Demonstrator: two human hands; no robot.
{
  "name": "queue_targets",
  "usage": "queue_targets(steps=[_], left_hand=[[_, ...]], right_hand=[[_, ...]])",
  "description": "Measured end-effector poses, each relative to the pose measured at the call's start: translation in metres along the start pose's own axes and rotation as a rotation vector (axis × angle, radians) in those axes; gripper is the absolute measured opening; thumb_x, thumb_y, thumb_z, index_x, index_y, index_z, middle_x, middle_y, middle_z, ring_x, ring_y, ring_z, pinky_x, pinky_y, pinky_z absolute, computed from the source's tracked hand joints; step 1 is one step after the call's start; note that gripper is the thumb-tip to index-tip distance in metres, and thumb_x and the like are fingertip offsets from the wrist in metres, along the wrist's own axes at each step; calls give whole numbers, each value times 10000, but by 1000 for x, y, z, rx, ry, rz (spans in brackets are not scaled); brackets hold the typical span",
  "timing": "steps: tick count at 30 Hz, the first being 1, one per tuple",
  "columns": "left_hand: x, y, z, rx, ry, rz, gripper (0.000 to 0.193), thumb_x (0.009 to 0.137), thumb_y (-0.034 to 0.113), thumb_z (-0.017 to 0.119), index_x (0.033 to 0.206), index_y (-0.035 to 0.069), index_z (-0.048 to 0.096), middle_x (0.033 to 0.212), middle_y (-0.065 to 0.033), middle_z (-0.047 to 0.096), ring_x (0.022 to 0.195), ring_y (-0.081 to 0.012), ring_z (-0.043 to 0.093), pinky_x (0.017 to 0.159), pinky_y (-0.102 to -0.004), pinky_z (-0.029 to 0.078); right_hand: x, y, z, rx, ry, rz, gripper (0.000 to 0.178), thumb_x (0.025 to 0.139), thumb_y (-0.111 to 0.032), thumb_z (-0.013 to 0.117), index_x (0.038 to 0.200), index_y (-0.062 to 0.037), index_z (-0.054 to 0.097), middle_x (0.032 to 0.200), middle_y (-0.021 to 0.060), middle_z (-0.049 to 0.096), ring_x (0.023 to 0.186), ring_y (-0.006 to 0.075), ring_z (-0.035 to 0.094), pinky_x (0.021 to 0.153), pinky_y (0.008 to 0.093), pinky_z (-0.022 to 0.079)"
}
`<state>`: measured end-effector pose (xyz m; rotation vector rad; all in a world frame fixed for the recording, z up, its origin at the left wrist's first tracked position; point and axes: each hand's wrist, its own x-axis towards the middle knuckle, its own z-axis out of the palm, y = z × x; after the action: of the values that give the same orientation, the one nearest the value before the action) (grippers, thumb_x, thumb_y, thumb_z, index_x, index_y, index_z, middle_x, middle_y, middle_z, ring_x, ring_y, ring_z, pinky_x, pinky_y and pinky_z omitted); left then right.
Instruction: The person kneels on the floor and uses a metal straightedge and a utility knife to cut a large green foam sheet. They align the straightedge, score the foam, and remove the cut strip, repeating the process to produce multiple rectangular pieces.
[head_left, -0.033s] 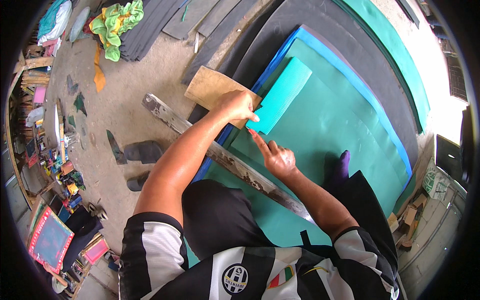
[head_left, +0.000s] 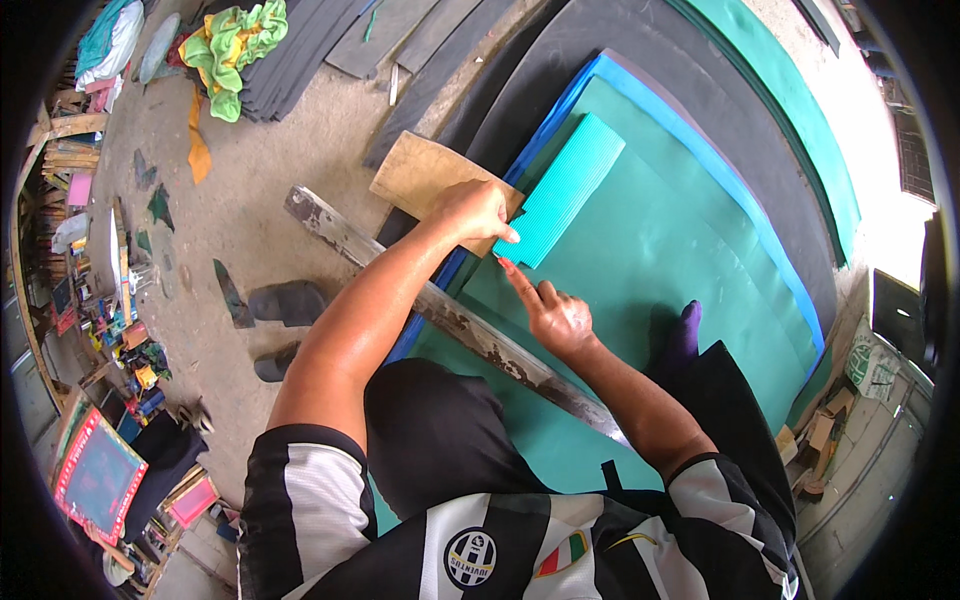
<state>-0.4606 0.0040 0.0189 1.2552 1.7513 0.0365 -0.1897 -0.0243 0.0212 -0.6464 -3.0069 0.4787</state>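
Observation:
A turquoise strip with fine ridges (head_left: 570, 185) lies on a large smooth green sheet (head_left: 660, 230). Its near end has a notched edge. My left hand (head_left: 474, 215) is closed at a tan flat board (head_left: 415, 172), and its thumb presses the strip's near corner. The left fingers are partly hidden beneath the hand. From the right, my right hand (head_left: 558, 315) reaches in with its index finger stretched to that same corner. A small reddish bit shows at this fingertip, too small to name. The other right fingers are curled, and what they hold, if anything, is hidden.
A long worn metal bar (head_left: 480, 335) lies diagonally under my forearms. Blue and black sheets (head_left: 690, 95) edge the green one. Dark slippers (head_left: 285, 303) and scraps lie on the floor at left, near cluttered shelves. A green-yellow cloth (head_left: 228, 55) is at the far left.

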Motion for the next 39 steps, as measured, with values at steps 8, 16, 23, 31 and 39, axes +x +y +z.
queue_targets(steps=[8, 16, 23, 31, 39], left_hand=[[-1, -3, 3, 11, 31, 25, 432, 695, 457, 930, 865, 79, 810, 854, -128, 784, 843, -287, 764, 794, -416, 579], [0, -4, 5, 24, 26, 22, 447, 684, 477, 931, 879, 93, 813, 860, -125, 785, 842, -283, 762, 791, -412, 579], [-9, -9, 18, -75, 203, 73, 463, 683, 446, 943, 941, 108, 759, 797, -75, 749, 785, -268, 733, 713, -415, 548], [-30, 7, 62, -146, 414, 223, 442, 891, 259, 799, 1301, 116, 717, 960, -76, 650, 885, -283, 689, 756, -429, 538], [-25, 29, 91, 77, 541, 374, 690, 923, 350, 760, 1539, 170, 507, 1141, -122, 619, 1082, -352, 623, 902, -467, 530]], right_hand=[[-2, 3, -2, -6, 9, 4, 776, 813, -92, 675, 1562, -209, 514, 686, 25, 516, 421, 156, 550, 375, 369, 478], [-17, 19, -6, 55, -6, -17, 803, 814, -76, 700, 1576, -218, 492, 705, 47, 530, 509, 200, 604, 448, 380, 511], [-33, 32, 0, 433, 280, 547, 323, 924, -108, 709, 1214, -25, 594, 863, 145, 596, 723, 339, 633, 653, 446, 521], [59, 40, 53, 1030, 506, 1251, 479, 971, -282, 758, 1340, -10, 618, 830, 25, 634, 680, 114, 562, 569, 319, 474], [68, 98, -3, 1467, 766, 1330, 296, 945, -244, 775, 1068, -6, 650, 838, 65, 660, 703, 195, 626, 601, 388, 524]])
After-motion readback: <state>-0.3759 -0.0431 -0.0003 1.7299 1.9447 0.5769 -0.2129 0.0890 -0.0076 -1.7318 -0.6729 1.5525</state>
